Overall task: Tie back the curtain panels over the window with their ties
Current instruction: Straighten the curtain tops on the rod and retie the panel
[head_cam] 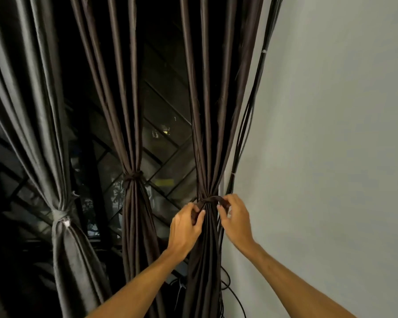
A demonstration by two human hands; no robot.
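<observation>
Up front, hands: left hand (186, 226) and right hand (236, 222) each pinching an end of the tie (210, 199)
Tie: wrapped round the right panel (205, 134) beside the wall (331, 134), looks not knotted yet
Risk: slack grip and it probably unwraps; cables (246, 125) behind could get snagged in too

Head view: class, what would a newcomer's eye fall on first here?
The left hand and right hand hold a dark tie round the rightmost curtain panel, low centre-right beside the pale wall. Left of it, the middle panel and the grey panel hang already tied.
</observation>
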